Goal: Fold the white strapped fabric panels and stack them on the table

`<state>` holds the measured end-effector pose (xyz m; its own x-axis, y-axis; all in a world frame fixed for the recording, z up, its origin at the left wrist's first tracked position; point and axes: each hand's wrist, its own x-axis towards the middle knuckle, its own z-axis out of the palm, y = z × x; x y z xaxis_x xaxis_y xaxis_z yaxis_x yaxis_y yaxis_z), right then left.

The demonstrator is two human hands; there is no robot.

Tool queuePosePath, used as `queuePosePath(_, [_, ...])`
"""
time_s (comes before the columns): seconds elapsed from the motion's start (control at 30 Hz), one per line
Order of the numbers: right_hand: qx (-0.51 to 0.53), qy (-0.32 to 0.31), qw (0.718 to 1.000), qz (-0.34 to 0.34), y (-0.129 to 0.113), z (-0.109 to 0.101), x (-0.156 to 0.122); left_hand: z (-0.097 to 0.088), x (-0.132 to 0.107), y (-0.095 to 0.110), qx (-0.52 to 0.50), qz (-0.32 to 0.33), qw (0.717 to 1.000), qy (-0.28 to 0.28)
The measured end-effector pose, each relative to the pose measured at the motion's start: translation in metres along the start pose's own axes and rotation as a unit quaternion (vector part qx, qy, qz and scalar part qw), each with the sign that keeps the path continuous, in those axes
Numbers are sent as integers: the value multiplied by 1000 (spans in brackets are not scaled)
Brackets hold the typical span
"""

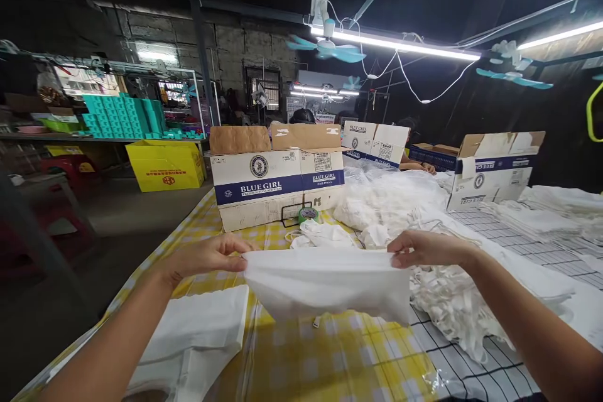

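Note:
A thin white cloth piece [325,282] is stretched between my two hands above the yellow checked tablecloth [339,364]. My left hand [211,257] pinches its upper left corner between thumb and fingers. At the upper right edge, my right hand [419,248] grips it the same way. The lower part hangs down loosely. Below my left forearm lies a stack of flat white fabric pieces [198,333]. Beside my right forearm sits a heap of white straps [456,301]. A crumpled white piece [323,235] rests just behind the held cloth.
A Blue Girl carton [277,182] stands behind my hands, with a green tape roll [308,215] before it. A large white fabric pile [386,195] lies to its right. Another carton [494,173] stands farther right. On the floor at left is a yellow box [164,166].

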<state>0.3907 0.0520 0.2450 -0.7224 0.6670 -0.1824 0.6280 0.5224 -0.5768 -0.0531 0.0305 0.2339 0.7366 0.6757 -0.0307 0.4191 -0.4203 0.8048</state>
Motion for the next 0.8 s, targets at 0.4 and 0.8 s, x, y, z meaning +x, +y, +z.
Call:
queuePosePath(0.4, [-189, 271, 943, -43, -38, -3, -29, 9, -20, 48, 177, 54, 966, 183])
queuePosePath(0.8, [153, 243, 958, 0, 7, 17, 1, 34, 6, -13, -135, 44, 950, 279])
